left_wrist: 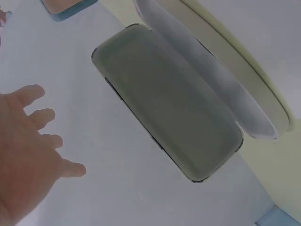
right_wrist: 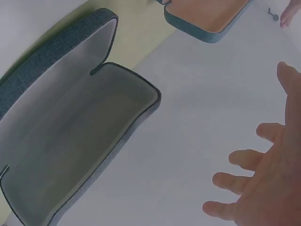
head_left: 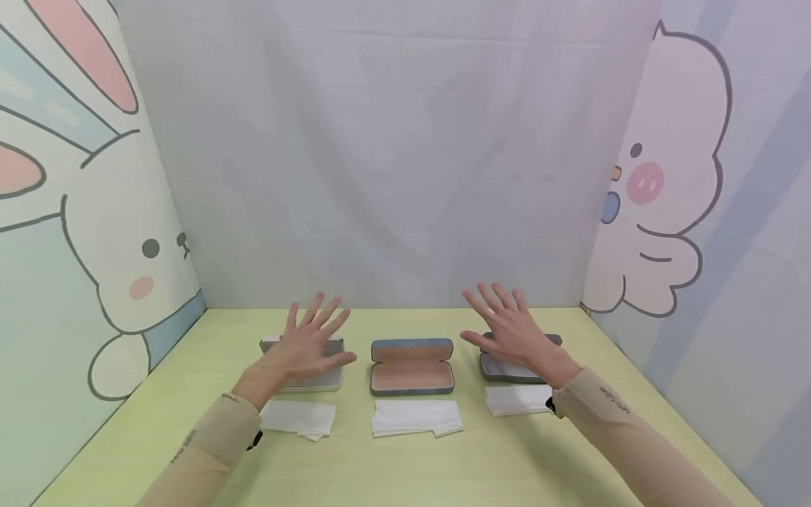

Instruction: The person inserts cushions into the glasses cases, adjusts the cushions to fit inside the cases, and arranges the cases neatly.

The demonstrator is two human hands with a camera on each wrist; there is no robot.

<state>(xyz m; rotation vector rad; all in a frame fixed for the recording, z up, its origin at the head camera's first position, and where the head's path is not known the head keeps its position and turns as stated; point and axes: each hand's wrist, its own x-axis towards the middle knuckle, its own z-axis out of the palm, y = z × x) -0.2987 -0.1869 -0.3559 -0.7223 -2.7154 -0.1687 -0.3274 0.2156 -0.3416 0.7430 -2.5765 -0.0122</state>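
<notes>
My left hand (head_left: 303, 350) is spread with straight fingers above the left glasses case (left_wrist: 167, 103), partly covering it in the head view. That case lies with its lid raised, pale outside and grey inside. Over on the right, my right hand (head_left: 514, 336) is also spread, above a dark grey glasses case (right_wrist: 80, 127) with its lid up. Neither hand holds anything. Between them a blue-grey glasses case (head_left: 412, 378) with a peach lining stands open. In front of the cases lie a left white cloth (head_left: 296, 417), a middle white cloth (head_left: 415, 417) and a right white cloth (head_left: 514, 399).
The pale yellow-green table (head_left: 405, 472) carries all the cases and cloths. A plain grey-white backdrop (head_left: 393, 155) rises behind it. Side panels show a cartoon rabbit (head_left: 120, 260) on the left and a white cartoon figure (head_left: 678, 127) on the right.
</notes>
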